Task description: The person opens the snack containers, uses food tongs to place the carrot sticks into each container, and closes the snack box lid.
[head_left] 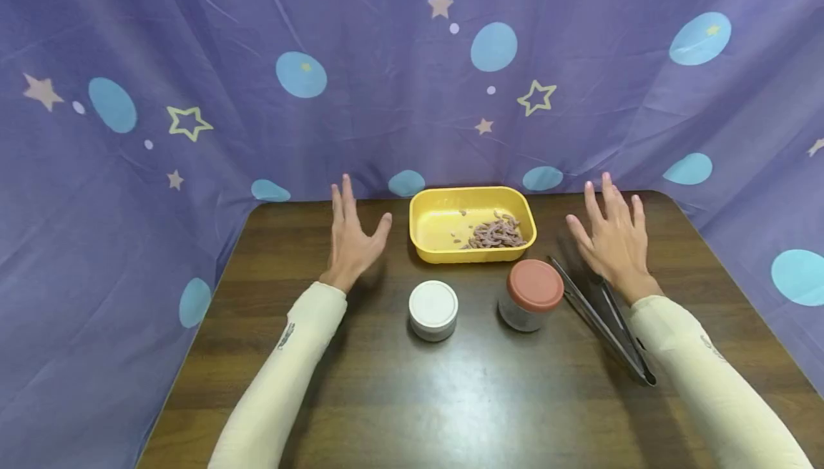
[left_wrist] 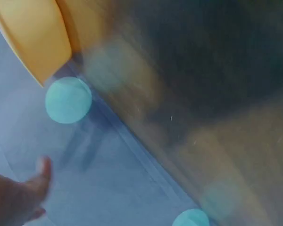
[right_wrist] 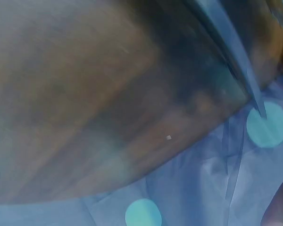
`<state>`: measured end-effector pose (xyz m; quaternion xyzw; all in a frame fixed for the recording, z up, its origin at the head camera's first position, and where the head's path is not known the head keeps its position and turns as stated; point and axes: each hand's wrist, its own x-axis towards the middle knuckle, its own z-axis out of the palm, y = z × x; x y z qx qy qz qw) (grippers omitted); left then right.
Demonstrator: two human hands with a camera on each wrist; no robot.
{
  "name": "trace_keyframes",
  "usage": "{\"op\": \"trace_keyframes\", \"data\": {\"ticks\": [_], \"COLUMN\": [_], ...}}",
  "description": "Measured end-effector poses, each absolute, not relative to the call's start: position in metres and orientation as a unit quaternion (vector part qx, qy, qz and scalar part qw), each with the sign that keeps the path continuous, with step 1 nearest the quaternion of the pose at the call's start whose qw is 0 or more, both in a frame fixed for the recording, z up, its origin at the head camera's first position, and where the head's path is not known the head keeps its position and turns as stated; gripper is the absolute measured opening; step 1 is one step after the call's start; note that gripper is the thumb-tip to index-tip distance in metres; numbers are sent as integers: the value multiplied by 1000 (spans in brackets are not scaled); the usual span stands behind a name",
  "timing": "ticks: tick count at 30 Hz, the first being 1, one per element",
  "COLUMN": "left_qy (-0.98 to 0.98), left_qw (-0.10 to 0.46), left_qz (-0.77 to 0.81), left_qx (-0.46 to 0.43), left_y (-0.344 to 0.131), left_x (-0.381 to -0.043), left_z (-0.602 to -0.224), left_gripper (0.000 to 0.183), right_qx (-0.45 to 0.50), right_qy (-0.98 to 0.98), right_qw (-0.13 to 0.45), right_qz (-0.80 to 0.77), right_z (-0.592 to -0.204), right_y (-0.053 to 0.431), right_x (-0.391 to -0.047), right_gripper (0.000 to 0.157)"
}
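Observation:
My left hand [head_left: 354, 246] hovers left of a yellow tray [head_left: 421, 249], fingers spread and holding nothing. In the left wrist view its thumb [left_wrist: 43, 176] points up near the tray's edge. My right hand [head_left: 616, 244], also spread and holding nothing, is over the upper end of dark tongs [head_left: 601, 326], hiding part of them. Brownish worm-like pieces [head_left: 496, 233] are heaped in the tray's right half. In front of the tray stand a small jar with a white lid [head_left: 434, 304] and a taller clear jar with a red lid [head_left: 536, 285], both lidded.
Everything stands on a dark wooden table [head_left: 386, 397] with a glossy light patch near the front. A purple curtain [head_left: 386, 97] with stars and blue ovals hangs right behind the far edge. The tongs lie slanted beside the red-lidded jar.

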<state>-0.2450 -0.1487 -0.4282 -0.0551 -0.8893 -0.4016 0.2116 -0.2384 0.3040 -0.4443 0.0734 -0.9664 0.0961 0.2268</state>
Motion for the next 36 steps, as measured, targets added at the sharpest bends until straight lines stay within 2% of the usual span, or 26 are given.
{"op": "trace_keyframes", "data": {"ticks": [3, 6, 13, 18, 22, 26, 31, 36], "left_qy": [-843, -811, -759, -742, -760, -818, -877, -881], "left_qw": [257, 277, 285, 274, 219, 134, 1, -50], "left_qz": [-469, -508, -568, -577, -570, -538, -473, -461], "left_qx": [-67, -83, -139, -204, -224, -155, -83, -89], "left_y": [-146, -139, -100, -54, -18, 6, 23, 39], "left_x": [-230, -212, -158, -119, -102, -100, -110, -121], "left_z": [-430, -431, -431, -429, -435, -440, -443, -444], "left_gripper": [88, 76, 61, 58, 56, 60, 86, 107], "right_qx": [90, 98, 115, 119, 125, 135, 168, 200], "right_qy": [-962, -960, -960, -960, -959, -954, -949, -948], "right_qw": [232, 226, 213, 207, 195, 190, 197, 187], "right_qz": [114, 131, 143, 145, 162, 189, 182, 161], "right_z": [-454, -464, -479, -478, -475, -469, -461, -454], "right_y": [303, 301, 298, 299, 297, 290, 274, 255], "right_x": [-223, -208, -181, -171, -162, -153, -142, -135], "right_gripper": [69, 67, 63, 62, 59, 57, 59, 67]}}
